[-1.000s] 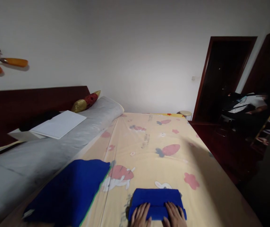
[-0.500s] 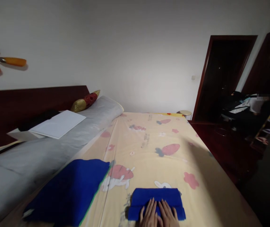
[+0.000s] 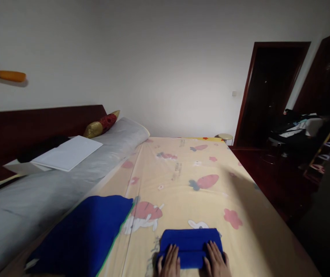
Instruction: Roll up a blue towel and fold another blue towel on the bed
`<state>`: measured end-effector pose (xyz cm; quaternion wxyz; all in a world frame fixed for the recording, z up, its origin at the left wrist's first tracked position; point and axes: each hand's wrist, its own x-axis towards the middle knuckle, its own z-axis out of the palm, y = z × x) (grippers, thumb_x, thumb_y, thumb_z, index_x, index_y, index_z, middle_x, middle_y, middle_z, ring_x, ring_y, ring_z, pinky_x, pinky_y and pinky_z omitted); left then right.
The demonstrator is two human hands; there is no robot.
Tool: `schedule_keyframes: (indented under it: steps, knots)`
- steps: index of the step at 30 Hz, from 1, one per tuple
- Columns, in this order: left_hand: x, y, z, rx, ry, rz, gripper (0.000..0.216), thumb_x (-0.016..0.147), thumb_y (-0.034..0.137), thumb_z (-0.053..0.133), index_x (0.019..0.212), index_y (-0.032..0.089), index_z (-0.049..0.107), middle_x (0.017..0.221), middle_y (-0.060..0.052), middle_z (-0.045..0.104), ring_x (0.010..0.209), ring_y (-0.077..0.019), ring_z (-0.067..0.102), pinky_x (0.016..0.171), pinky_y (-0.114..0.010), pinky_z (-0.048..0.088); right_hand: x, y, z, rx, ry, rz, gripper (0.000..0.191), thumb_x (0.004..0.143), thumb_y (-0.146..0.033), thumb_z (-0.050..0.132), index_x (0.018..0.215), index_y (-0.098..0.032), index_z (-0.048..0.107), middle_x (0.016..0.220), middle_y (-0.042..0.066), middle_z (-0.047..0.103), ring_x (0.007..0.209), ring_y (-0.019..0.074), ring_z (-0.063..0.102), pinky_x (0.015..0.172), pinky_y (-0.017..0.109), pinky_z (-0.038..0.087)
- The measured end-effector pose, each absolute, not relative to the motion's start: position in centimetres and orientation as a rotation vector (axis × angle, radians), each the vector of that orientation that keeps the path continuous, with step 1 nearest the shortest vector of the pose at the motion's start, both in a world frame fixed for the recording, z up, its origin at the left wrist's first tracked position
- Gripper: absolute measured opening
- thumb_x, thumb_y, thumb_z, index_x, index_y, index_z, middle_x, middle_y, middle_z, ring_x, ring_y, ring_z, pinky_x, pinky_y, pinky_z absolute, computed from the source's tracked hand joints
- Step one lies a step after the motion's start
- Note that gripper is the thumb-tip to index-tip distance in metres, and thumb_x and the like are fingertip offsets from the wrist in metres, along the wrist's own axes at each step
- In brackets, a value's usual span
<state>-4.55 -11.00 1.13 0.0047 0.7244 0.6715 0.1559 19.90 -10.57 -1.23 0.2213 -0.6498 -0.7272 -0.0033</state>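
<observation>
A folded blue cloth (image 3: 190,240) lies on the bed at the bottom of the view, with a crease running across it. My left hand (image 3: 170,261) rests on its left side, fingers stretched out and pointing away from me. On the right side of the same cloth lies my right hand (image 3: 216,259), its fingers extended and slightly spread. Between the two hands the blue fabric shows. Farther left, a second blue cloth (image 3: 86,231) is spread out flat; it has a green edge and a small white tag at its near left corner.
The bed has a yellow sheet (image 3: 165,181) printed with carrots and rabbits. Along the left lie a grey bolster (image 3: 107,154), a white board (image 3: 69,152) and a red-gold cushion (image 3: 104,125) by the dark headboard (image 3: 37,119). A stool (image 3: 225,137) stands beyond the bed.
My hands have moved apart, from side by side at the cloth's middle to its left and right sides. The folded cloth stays in place. The view has shifted slightly.
</observation>
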Motion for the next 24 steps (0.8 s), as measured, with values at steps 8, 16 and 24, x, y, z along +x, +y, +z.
schedule_keyframes:
  steps: [8, 16, 24]
  knots:
    - [-2.7, -9.4, 2.9, 2.169, 1.958, 0.412, 0.046, 0.091, 0.041, 0.034, 0.136, 0.035, 0.044, 0.142, 0.003, 0.051, 0.131, -0.0188, 0.047, 0.109, -0.045, 0.033, 20.4, -9.7, 0.7, -1.649, -2.092, -0.003, 0.042, 0.091, -0.054, 0.039, 0.123, -0.036, 0.059, 0.127, 0.002, 0.063, 0.118, 0.0256, 0.057, 0.094, 0.043, 0.045]
    - [-8.5, -11.5, -1.1, 2.009, 2.504, 0.552, 0.043, 0.089, 0.036, 0.036, 0.127, 0.036, 0.055, 0.139, 0.001, 0.055, 0.126, -0.0252, 0.051, 0.105, -0.056, 0.028, 24.0, -10.9, -0.5, -1.825, -2.000, 0.057, 0.038, 0.089, -0.049, 0.039, 0.118, -0.037, 0.062, 0.130, 0.004, 0.061, 0.122, 0.0290, 0.053, 0.089, 0.048, 0.045]
    - [-7.1, -8.4, 3.9, 2.011, 2.464, 0.513, 0.045, 0.091, 0.020, 0.030, 0.124, 0.027, 0.058, 0.133, -0.005, 0.061, 0.122, -0.0199, 0.054, 0.100, -0.042, 0.035, 22.0, -8.4, 1.9, -1.915, -1.908, 0.158, 0.042, 0.092, -0.039, 0.034, 0.129, -0.034, 0.051, 0.142, 0.006, 0.049, 0.130, 0.0285, 0.044, 0.099, 0.054, 0.038]
